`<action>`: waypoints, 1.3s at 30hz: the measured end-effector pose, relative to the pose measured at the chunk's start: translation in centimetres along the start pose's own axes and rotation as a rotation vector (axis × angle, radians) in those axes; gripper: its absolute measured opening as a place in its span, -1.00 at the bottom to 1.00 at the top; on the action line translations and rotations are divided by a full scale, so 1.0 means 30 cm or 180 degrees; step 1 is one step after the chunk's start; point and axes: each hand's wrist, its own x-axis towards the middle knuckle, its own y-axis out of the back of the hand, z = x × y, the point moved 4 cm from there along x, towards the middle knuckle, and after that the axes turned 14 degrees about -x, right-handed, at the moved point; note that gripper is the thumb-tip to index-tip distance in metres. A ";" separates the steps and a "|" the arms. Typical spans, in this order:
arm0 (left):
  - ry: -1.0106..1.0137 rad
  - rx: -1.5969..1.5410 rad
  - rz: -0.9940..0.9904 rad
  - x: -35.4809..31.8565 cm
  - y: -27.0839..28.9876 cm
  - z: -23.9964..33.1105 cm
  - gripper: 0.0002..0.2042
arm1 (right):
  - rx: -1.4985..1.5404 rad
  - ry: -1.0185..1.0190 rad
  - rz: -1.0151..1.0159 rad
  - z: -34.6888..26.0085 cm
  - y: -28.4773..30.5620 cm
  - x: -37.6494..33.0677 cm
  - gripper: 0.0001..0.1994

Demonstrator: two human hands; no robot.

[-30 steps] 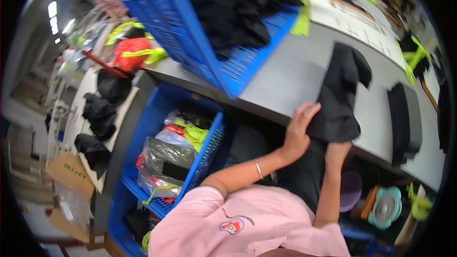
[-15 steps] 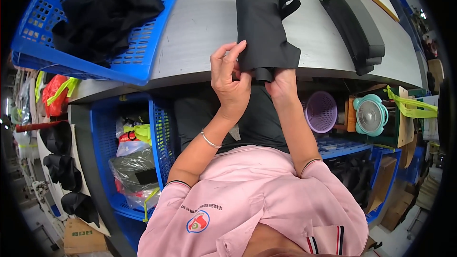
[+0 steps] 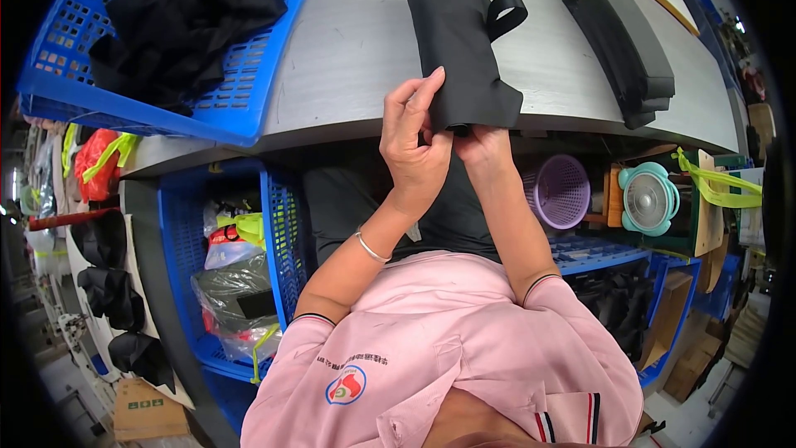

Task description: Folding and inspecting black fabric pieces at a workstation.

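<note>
Fingers (image 3: pixel 431 87) of the left hand (image 3: pixel 412 145) pinch closed on the near edge of a black fabric piece (image 3: pixel 456 41), which lies on the grey table (image 3: pixel 348 50) and overhangs its front edge. The right hand (image 3: pixel 483 145) grips the same hem from below, its fingers curled shut and mostly hidden by the cloth. The step in hand appears to be straightening or folding this edge; the next move likely calls for an even two-handed hold so the hem stays aligned. A sewn loop (image 3: pixel 506 12) lies at the fabric's right side.
</note>
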 end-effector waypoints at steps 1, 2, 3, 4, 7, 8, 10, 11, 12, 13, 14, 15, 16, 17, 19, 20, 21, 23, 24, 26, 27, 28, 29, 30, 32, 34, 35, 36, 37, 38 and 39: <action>0.0000 0.0003 0.0004 0.002 -0.001 0.000 -0.29 | 0.0006 -0.0016 0.0020 0.004 0.004 0.004 -0.66; -0.0014 0.0002 -0.0017 0.004 -0.004 -0.001 -0.28 | 0.0003 -0.0017 0.0017 0.003 0.007 0.008 -0.66; -0.0030 0.0009 -0.0036 0.007 -0.002 -0.001 -0.26 | -0.0002 -0.0035 -0.0058 0.005 0.006 0.011 -0.67; -0.0035 0.0012 -0.0029 0.010 0.002 -0.005 -0.26 | -0.0008 -0.0051 -0.0134 0.004 0.004 0.016 -0.67; -0.0139 0.0133 -0.0164 0.020 0.016 -0.005 -0.28 | 0.0195 -0.0105 -0.0440 0.011 -0.017 0.023 -0.67; -0.0147 0.0039 -0.0280 0.026 0.020 0.006 -0.30 | 0.0203 -0.0129 -0.0485 0.014 -0.028 0.023 -0.67; -0.0280 -0.0078 -0.0573 0.039 0.050 0.033 -0.33 | -0.0071 -0.0049 0.0172 0.023 -0.035 0.015 -0.65; -0.0003 -0.0189 -0.0608 0.029 0.059 0.049 -0.39 | -0.0259 0.0025 0.0285 0.031 -0.018 0.005 -0.63; -0.0112 -0.0017 -0.0654 0.029 0.069 0.063 -0.40 | -0.0202 0.0021 0.0342 0.035 0.006 0.013 -0.62; -0.0021 -0.0062 -0.0623 0.019 0.073 0.058 -0.40 | -0.0385 0.0144 0.0559 0.033 0.009 0.001 -0.61; -0.0168 -0.0068 -0.0610 0.015 0.069 0.047 -0.43 | -0.0367 0.0289 0.0235 0.025 0.015 0.001 -0.60; -0.0306 0.0056 -0.0493 0.011 0.072 0.042 -0.46 | -0.0494 0.0338 0.0332 0.021 0.029 -0.008 -0.59; -0.0289 0.0001 -0.0367 0.006 0.066 0.029 -0.48 | -0.0296 0.0398 0.0105 0.024 0.074 0.021 -0.57; -0.0316 0.0183 -0.0252 -0.006 0.075 0.015 -0.49 | -0.0451 0.0269 0.0450 0.030 0.083 0.015 -0.54; -0.0352 0.0359 -0.0104 -0.012 0.076 -0.003 -0.51 | -0.0872 0.0721 0.0345 0.037 0.168 0.049 -0.53; -0.0359 0.0349 -0.0013 -0.016 0.080 -0.015 -0.52 | -0.1247 0.1149 0.0545 0.025 0.157 0.046 -0.53; -0.0403 0.0408 0.0031 -0.025 0.090 -0.017 -0.52 | -0.1751 0.1419 0.0485 0.023 0.161 0.040 -0.55; 0.0452 0.0309 0.0241 -0.043 0.114 -0.063 -0.59 | -0.2241 0.1695 0.0387 0.008 0.155 0.014 -0.57; 0.0430 0.0333 0.0277 -0.045 0.129 -0.070 -0.59 | -0.2226 0.1027 0.0201 -0.005 0.125 -0.001 -0.59; 0.1481 -0.0092 0.0516 -0.063 0.155 -0.136 -0.66 | -0.2204 0.0384 0.0011 -0.016 0.125 -0.006 -0.62; 0.1283 -0.0148 0.0558 -0.065 0.155 -0.148 -0.66 | -0.2888 0.0326 -0.0160 -0.034 0.142 0.007 -0.63; 0.1266 -0.0142 0.0576 -0.079 0.152 -0.174 -0.66 | -0.3568 0.0248 -0.0354 -0.039 0.122 0.013 -0.65; 0.1351 -0.0219 0.0535 -0.098 0.142 -0.202 -0.65 | -0.4643 0.0758 -0.0511 -0.040 0.088 -0.003 -0.68; 0.1450 -0.0305 0.0466 -0.119 0.126 -0.222 -0.64 | -0.4852 0.1079 -0.0198 -0.020 0.062 -0.016 -0.70; 0.1682 -0.0579 0.0314 -0.130 0.072 -0.205 -0.65 | -0.7037 0.2050 -0.0157 0.020 0.127 0.002 -0.70; 0.1772 -0.0707 0.0234 -0.146 0.065 -0.229 -0.68 | -0.7076 0.2773 -0.0078 -0.001 0.018 -0.029 -0.70; 0.1765 -0.0704 0.0255 -0.149 0.061 -0.241 -0.68 | -0.7072 0.3493 0.0038 -0.008 -0.033 -0.057 -0.69; 0.1741 -0.0895 0.0282 -0.148 0.054 -0.246 -0.69 | -0.7074 0.3494 0.0039 -0.002 -0.038 -0.066 -0.69; 0.1717 -0.1085 0.0310 -0.151 0.049 -0.249 -0.71 | -0.6876 0.3469 0.0131 0.000 -0.039 -0.073 -0.68; 0.1717 -0.1084 0.0313 -0.165 0.040 -0.246 -0.71 | -0.6677 0.3442 0.0218 0.001 -0.035 -0.076 -0.67; 0.1779 -0.1184 0.0339 -0.176 0.026 -0.230 -0.72 | -0.6679 0.3443 0.0218 0.007 -0.023 -0.078 -0.67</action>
